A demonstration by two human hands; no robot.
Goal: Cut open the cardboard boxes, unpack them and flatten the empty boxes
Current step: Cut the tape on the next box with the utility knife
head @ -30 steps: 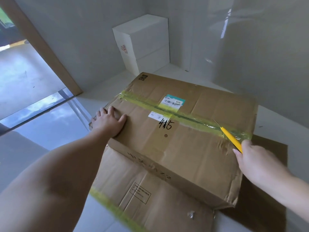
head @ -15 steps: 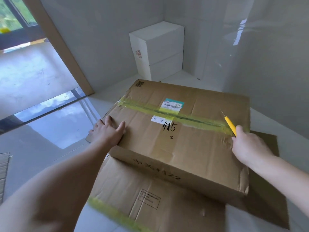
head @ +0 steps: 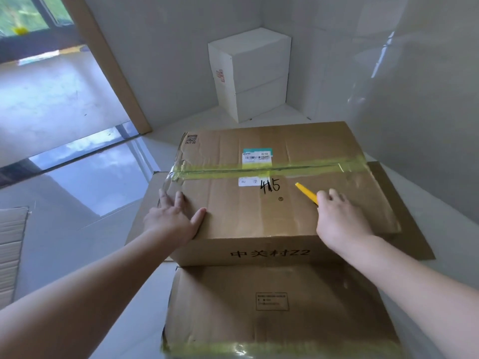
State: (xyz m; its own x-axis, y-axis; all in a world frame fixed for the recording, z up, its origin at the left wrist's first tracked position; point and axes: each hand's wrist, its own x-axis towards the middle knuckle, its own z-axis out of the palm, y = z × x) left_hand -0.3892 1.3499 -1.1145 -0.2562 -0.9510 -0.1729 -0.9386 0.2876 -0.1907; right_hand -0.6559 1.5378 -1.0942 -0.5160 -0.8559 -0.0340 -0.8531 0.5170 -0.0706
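A large brown cardboard box (head: 259,211) stands closed on the floor, with "415" written on top. Yellow-green tape (head: 272,168) runs along its top seam, under a white shipping label. My left hand (head: 173,218) lies flat on the box's near left corner, fingers spread. My right hand (head: 339,218) grips a yellow utility knife (head: 307,193) above the near right part of the top. The knife points up and left and lies short of the tape.
Flattened cardboard (head: 280,307) lies on the floor under and in front of the box. A stack of white boxes (head: 254,73) stands in the far corner. White walls close in behind and on the right. A glass doorway (head: 64,99) opens at left.
My view has swung so the box faces me squarely. My right hand with the knife has come off the tape's right end towards the near middle of the top. The left hand stays on its corner.
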